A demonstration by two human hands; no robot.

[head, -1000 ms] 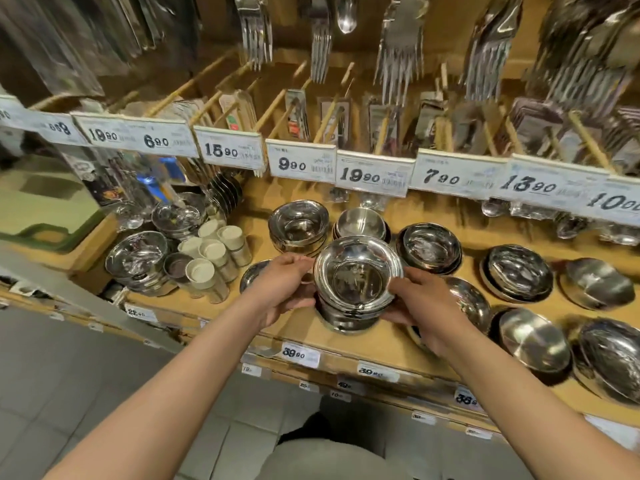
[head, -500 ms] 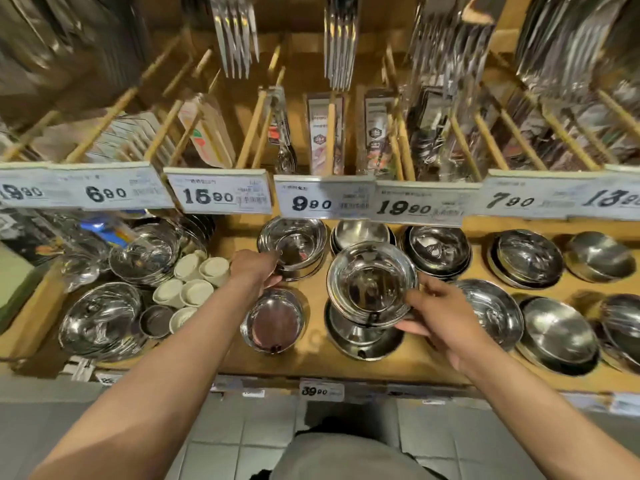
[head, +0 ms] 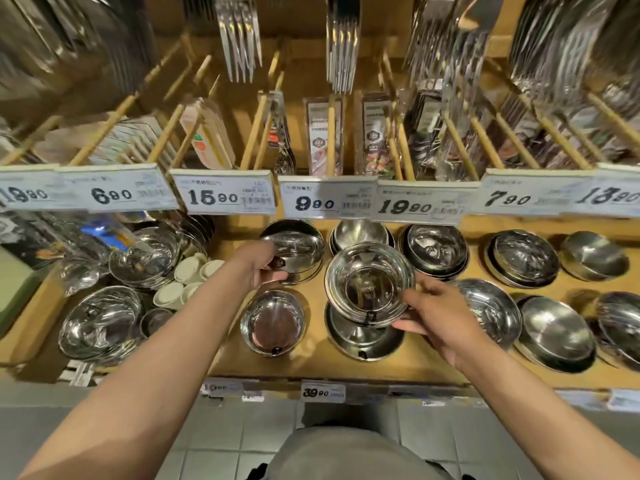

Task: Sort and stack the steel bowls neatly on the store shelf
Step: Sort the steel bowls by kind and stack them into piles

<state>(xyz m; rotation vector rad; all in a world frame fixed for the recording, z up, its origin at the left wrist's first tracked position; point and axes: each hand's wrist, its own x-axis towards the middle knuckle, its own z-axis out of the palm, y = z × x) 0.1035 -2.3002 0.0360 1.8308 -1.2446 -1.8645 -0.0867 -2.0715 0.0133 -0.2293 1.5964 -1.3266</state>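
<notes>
Right hand (head: 440,315) is gripping the rim of a small bowl stack (head: 370,284), holding it just above a larger bowl (head: 363,336) on the wooden shelf (head: 426,362). Left hand (head: 258,268), at 10 o'clock from that stack, is pinching the rim of the back-row bowl stack (head: 294,245). Step judged: sorting by size. Next move likely needs matching diameters before nesting, rims level.

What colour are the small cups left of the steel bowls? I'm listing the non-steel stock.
White or cream small cups, seen best in the head view.
</notes>
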